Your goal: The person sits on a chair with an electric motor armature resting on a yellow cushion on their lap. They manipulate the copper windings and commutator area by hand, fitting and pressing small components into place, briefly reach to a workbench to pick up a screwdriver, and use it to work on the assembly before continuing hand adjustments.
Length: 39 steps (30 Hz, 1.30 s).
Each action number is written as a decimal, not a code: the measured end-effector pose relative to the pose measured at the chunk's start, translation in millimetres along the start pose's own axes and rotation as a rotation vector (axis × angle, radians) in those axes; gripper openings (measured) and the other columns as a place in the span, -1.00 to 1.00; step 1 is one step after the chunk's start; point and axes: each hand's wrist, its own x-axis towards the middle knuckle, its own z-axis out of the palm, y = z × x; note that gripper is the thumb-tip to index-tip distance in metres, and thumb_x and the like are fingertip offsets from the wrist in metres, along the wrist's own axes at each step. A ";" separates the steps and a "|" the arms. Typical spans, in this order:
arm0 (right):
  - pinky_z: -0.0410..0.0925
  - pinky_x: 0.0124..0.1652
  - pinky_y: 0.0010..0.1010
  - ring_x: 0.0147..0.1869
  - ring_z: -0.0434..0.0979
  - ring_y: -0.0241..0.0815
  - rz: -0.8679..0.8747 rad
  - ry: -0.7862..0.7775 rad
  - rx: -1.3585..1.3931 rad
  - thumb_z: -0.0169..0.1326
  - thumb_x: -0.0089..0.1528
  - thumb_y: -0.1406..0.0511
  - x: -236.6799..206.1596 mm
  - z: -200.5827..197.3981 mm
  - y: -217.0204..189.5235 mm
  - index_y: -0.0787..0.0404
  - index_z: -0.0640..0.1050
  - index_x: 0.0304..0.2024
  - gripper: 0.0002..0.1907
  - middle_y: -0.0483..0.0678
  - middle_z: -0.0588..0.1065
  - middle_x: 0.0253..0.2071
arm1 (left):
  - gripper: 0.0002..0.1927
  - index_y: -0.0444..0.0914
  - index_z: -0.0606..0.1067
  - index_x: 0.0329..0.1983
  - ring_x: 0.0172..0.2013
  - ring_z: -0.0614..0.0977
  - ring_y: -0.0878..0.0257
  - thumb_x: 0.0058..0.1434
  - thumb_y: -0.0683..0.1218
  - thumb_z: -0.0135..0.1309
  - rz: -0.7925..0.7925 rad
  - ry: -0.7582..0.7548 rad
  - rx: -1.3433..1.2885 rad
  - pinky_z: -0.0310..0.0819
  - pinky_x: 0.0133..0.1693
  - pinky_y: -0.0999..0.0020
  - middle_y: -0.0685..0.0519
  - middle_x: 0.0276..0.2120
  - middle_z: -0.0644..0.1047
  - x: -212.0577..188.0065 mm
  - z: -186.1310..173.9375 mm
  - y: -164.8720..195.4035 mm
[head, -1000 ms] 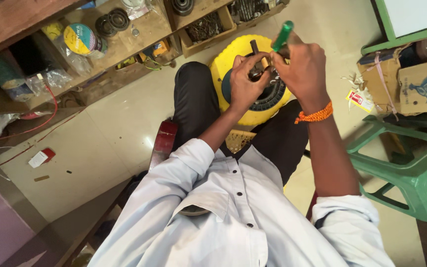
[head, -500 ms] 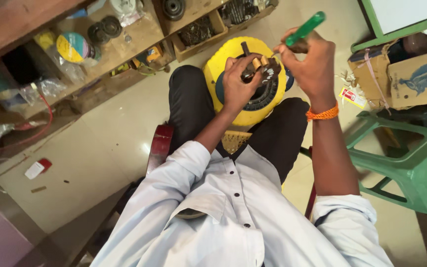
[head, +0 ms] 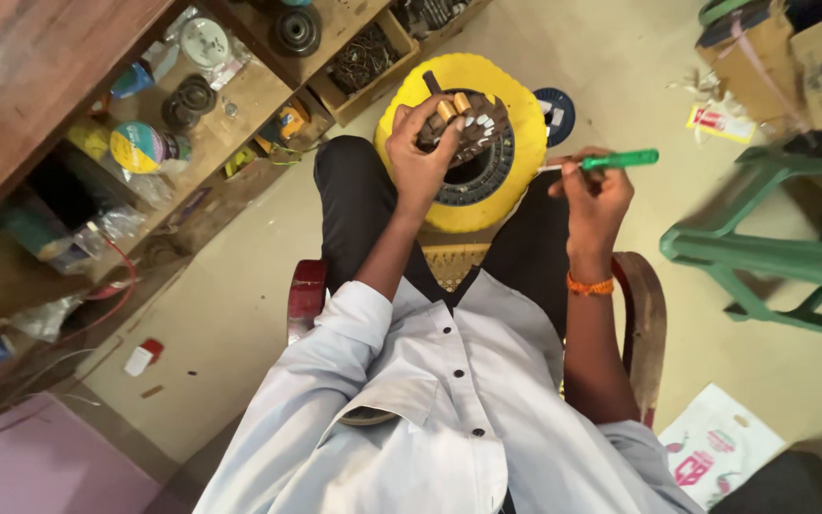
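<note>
1 yellow motor housing (head: 516, 114), 1 green screwdriver (head: 616, 160), 2 hands.

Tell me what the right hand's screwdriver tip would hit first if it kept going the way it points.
The right hand holds a green-handled screwdriver pointing left. Straight on, its tip would probably first meet the yellow round housing at its near rim, though depth is unclear.
</note>
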 end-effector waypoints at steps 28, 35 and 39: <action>0.45 -0.25 -0.50 -0.24 0.56 -0.29 -0.003 0.263 0.091 0.10 0.42 0.45 -78.4 -53.3 -4.0 0.34 0.43 0.01 -0.86 0.14 0.58 -0.12 | -0.59 -0.25 0.59 0.11 -0.01 0.51 0.25 0.18 -0.18 0.34 0.116 -0.196 0.121 0.40 0.15 0.34 0.06 -0.01 0.65 34.9 -51.7 30.4; 0.49 -0.19 -0.51 -0.14 0.60 -0.27 -0.095 0.361 0.037 0.08 0.50 0.53 -82.4 -93.1 2.8 0.41 0.41 0.05 -0.88 0.17 0.57 -0.06 | -0.82 -0.24 0.65 -0.08 -0.03 0.58 0.21 0.24 -0.22 0.28 0.184 -0.185 0.189 0.44 0.11 0.32 0.04 -0.07 0.67 34.2 -55.0 27.3; 0.48 -0.23 -0.54 -0.25 0.56 -0.31 -0.087 0.289 -0.057 0.09 0.52 0.50 -82.3 -91.2 7.3 0.40 0.40 0.05 -0.88 0.17 0.58 -0.08 | -0.82 -0.24 0.67 -0.06 -0.05 0.59 0.21 0.27 -0.20 0.27 0.214 -0.183 0.249 0.45 0.10 0.30 0.03 -0.08 0.68 36.5 -57.1 30.8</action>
